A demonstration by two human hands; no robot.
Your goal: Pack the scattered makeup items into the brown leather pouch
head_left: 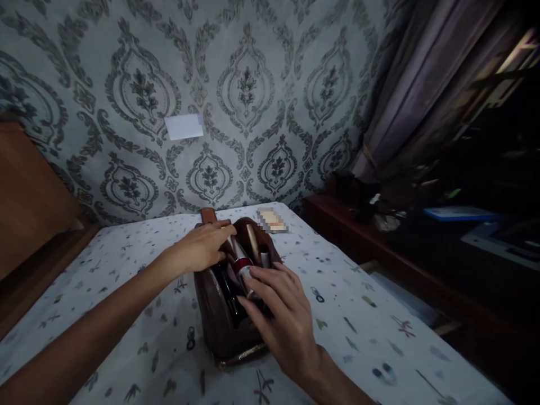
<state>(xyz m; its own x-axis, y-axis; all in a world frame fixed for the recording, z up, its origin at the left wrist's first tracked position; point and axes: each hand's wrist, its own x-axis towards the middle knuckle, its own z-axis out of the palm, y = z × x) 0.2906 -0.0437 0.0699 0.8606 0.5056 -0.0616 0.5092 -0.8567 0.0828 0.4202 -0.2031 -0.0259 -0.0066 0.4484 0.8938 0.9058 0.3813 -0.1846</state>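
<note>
A brown leather zip-up bag (217, 332) lies unzipped on the printed cloth, its gold zip showing at the near end. My left hand (205, 244) is closed over the bag's far left rim, fingertips beside the upper end of a tube. That silver-and-red tube (242, 262) slants across the opening. The fingers and thumb of my right hand (287, 315) close around its lower end. Next to it inside stand a tan stick-like item (253, 242) and a small pale cylinder (265, 259). Glossy black items (230, 295) fill the left side, partly hidden.
Beyond the bag, a blurred-out flat packet (273, 220) rests on the white printed cloth (350, 298). Patterned wallpaper rises behind, with a white card (184, 126) on it. A wooden panel (34, 197) stands left; a dark, cluttered ledge (337, 225) runs along the right.
</note>
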